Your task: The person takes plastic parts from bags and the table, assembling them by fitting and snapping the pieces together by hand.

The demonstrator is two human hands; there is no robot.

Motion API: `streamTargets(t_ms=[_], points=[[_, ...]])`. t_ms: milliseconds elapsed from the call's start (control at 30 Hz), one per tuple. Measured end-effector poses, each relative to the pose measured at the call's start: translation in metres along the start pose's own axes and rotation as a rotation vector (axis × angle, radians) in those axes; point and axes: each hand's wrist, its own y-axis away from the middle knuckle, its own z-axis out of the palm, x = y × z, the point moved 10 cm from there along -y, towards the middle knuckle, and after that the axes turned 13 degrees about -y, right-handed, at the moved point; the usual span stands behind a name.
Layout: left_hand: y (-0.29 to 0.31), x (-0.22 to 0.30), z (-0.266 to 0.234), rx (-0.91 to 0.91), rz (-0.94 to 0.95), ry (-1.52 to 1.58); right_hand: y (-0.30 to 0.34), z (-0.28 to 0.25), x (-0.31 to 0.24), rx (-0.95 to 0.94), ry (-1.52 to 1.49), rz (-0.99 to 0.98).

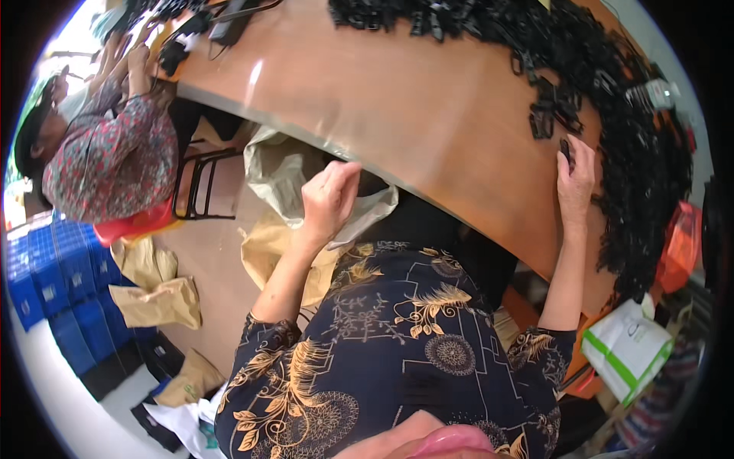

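Observation:
At the table's near edge, my left hand (330, 200) is closed with its fingertips together. What lies in it, if anything, is hidden. Just below it gapes an open pale sack (277, 170), its inside dark. My right hand (576, 183) rests over the table at the right, thumb and fingers pinching a small black plastic piece (565, 148). Beyond those fingertips lie a few loose black pieces that look like plastic buckles (552, 109). They sit beside a long heap of similar black pieces (638, 176).
The brown tabletop (382, 92) stretches ahead. A person in a flowered top (122, 161) works at the far left. Blue boxes (65, 264) and brown paper bags (157, 302) stand at left. On the right are a white-green bag (627, 348) and an orange container (679, 246).

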Motion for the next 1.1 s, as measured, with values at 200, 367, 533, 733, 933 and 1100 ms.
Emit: streamTargets(t_ms=[200,367,533,733,933,1100], points=[[-0.100,0.039,0.052,-0.074,0.174,0.046,0.041,-0.011,0.027,0.093,-0.284,0.254],[-0.155,0.087,0.122,-0.160,0.336,0.040,0.053,-0.006,-0.021,-0.029,-0.244,0.124],[-0.219,0.108,0.188,-0.145,0.370,-0.066,0.066,-0.002,-0.034,-0.063,-0.098,-0.044],[-0.237,0.130,0.237,-0.304,0.598,-0.290,0.070,-0.020,-0.022,0.034,-0.120,-0.008],[-0.203,0.140,0.228,-0.521,0.714,-0.271,0.048,-0.051,0.018,0.164,-0.128,0.109],[-0.190,0.156,0.222,-0.699,0.795,-0.271,0.026,-0.052,0.037,0.177,-0.102,0.108]])
